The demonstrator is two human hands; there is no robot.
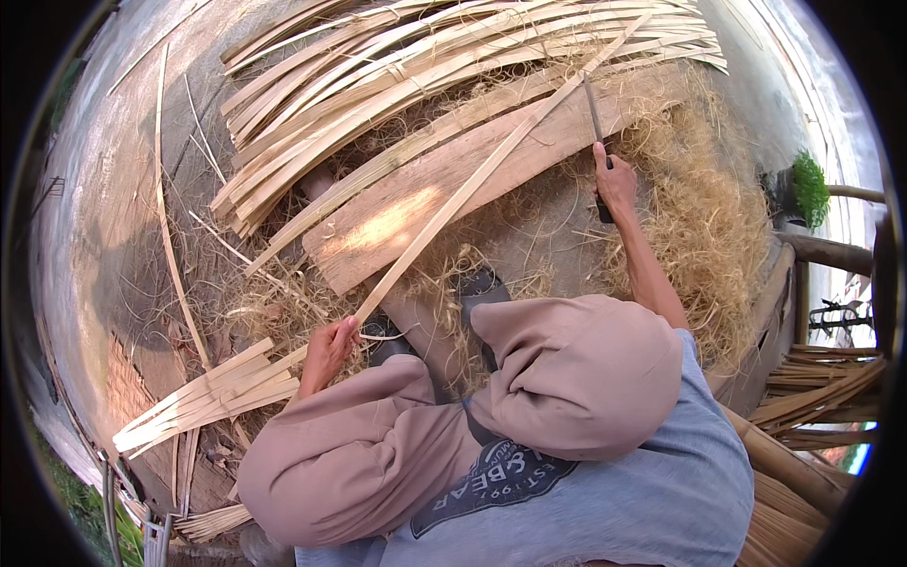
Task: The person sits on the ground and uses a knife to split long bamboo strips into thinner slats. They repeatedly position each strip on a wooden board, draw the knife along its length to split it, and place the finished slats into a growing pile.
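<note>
My left hand [328, 353] is closed around the lower end of a long, pale bamboo strip [463, 197], just past my left knee. The strip slants away up to the right, crossing above a broad wooden board [402, 227]. My right hand [616, 181] grips the dark handle of a long, narrow-bladed knife [594, 111]. Its blade points away from me, and the tip end meets the strip near the strip's far part. Whether the edge is cutting in, I cannot tell.
Many split bamboo strips [378, 99] lie beyond the board. Curly shavings [704, 208] are heaped at right. Another bundle of strips [213, 392] lies by my left knee, and thin loose strips [162, 189] are on the left floor. Bamboo poles [822, 253] stand at right.
</note>
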